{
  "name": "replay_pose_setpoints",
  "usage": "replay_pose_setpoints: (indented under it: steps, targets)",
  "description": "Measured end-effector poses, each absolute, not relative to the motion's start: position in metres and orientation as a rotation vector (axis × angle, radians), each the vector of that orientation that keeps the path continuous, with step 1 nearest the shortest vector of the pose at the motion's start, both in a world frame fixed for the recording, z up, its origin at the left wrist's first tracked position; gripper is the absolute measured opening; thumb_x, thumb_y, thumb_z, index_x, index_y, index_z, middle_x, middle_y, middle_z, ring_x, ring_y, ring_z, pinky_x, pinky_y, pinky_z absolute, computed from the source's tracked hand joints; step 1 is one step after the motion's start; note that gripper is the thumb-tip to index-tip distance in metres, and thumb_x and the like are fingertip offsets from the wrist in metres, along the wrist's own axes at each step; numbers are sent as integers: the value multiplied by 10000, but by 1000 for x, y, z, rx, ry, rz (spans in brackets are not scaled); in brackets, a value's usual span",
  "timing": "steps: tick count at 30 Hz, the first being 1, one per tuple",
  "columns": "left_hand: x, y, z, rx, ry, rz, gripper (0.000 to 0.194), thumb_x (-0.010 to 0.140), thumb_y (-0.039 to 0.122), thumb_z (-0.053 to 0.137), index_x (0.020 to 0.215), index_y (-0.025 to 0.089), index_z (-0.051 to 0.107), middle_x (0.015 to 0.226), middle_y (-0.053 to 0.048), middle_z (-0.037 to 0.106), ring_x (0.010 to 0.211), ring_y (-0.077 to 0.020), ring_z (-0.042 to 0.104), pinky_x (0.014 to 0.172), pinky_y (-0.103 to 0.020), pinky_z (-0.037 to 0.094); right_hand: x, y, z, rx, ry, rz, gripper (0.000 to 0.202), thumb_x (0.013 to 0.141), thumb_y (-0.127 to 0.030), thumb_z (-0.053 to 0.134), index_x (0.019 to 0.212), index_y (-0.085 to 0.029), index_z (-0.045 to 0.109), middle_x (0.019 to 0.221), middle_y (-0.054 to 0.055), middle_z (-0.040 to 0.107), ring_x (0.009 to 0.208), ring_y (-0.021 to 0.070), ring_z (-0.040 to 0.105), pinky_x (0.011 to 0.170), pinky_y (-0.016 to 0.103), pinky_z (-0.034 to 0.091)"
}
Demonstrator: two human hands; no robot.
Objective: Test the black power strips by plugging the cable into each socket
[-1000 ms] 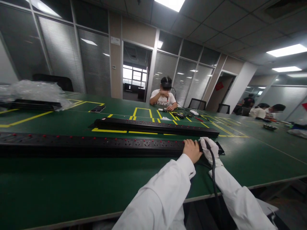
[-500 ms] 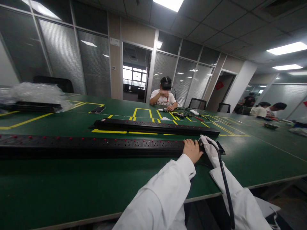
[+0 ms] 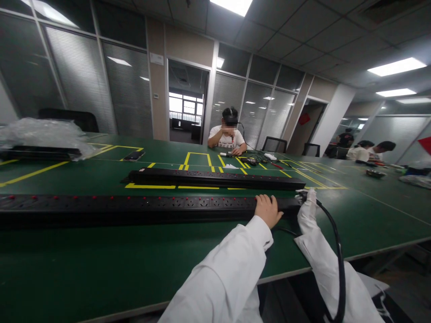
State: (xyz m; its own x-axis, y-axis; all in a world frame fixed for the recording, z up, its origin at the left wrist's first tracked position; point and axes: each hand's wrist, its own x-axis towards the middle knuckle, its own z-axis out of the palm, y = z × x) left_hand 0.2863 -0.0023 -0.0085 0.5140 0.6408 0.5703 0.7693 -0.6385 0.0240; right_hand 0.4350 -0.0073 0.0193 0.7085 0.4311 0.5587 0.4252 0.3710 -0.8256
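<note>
A long black power strip [image 3: 134, 206] with a row of sockets and small red parts lies across the front of the table. My left hand [image 3: 267, 210], bare, rests on it near its right end, fingers curled over the top edge. My right hand [image 3: 307, 208], in a white glove, is closed on the head of a thick black cable [image 3: 338, 244], just past the strip's right end. The glove hides most of that head, so its exact shape is unclear. Behind lies a second black power strip [image 3: 215, 178], touched by neither hand.
The green table [image 3: 101, 264] carries yellow tape markings [image 3: 198, 153]. At the left are clear plastic wrap [image 3: 37, 132] and a phone [image 3: 134, 155]. A person [image 3: 228, 134] sits opposite, near tangled cables [image 3: 257, 160]. Other people [image 3: 373, 151] sit at far right.
My right hand has moved right with the cable head, away from my left hand, uncovering the strip's end. The cable now bows further right. My left hand stays on the strip.
</note>
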Motion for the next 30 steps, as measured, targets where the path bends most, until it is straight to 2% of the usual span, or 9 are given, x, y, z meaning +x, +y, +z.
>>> replay_pose_setpoints:
  steps: [4,11,17,22,26,30]
  targets:
    - [286,-2,-8,-2526,-1195,-801,641,813,524,363,1246,51,370,1159,-241,481,1061,-352,433,873,-497,271,428,-11,17,-1285,-983,-113,554,780,-622,315,702,-148,593,693,27,584,635,129,516,632,254,396]
    - [287,-2,-9,-2524,-1206,-813,645,798,518,391,1241,50,372,1168,-240,473,1066,-351,425,887,-502,257,408,-21,15,-1381,-1396,-105,416,778,-548,420,752,-175,603,716,20,606,649,141,536,622,233,407]
    - [282,-6,-6,-2531,-1182,-807,644,790,477,426,1252,37,349,1218,-245,440,1102,-354,402,899,-499,261,412,-16,13,-1528,-1462,-231,464,777,-587,371,744,-187,603,673,25,612,612,151,541,596,240,410]
    - [275,-11,-2,-2577,-1161,-749,640,798,430,423,1275,19,308,1265,-243,402,1156,-344,362,917,-480,267,415,-16,12,-1546,-1494,-226,432,792,-555,372,809,-194,608,713,30,621,654,163,556,613,243,420]
    - [238,-21,1,-2645,-967,-669,672,789,438,417,1303,31,267,1342,-211,322,1224,-314,284,962,-452,241,414,-18,12,-1569,-1525,-221,396,802,-526,379,821,-199,603,729,31,628,679,167,568,622,242,425]
    - [155,-32,3,-2588,-799,-610,684,815,513,324,1331,73,231,1391,-154,262,1279,-280,189,1015,-474,137,412,-20,11,-1604,-1557,-329,353,793,-504,405,838,-218,608,758,29,638,718,177,579,622,247,427]
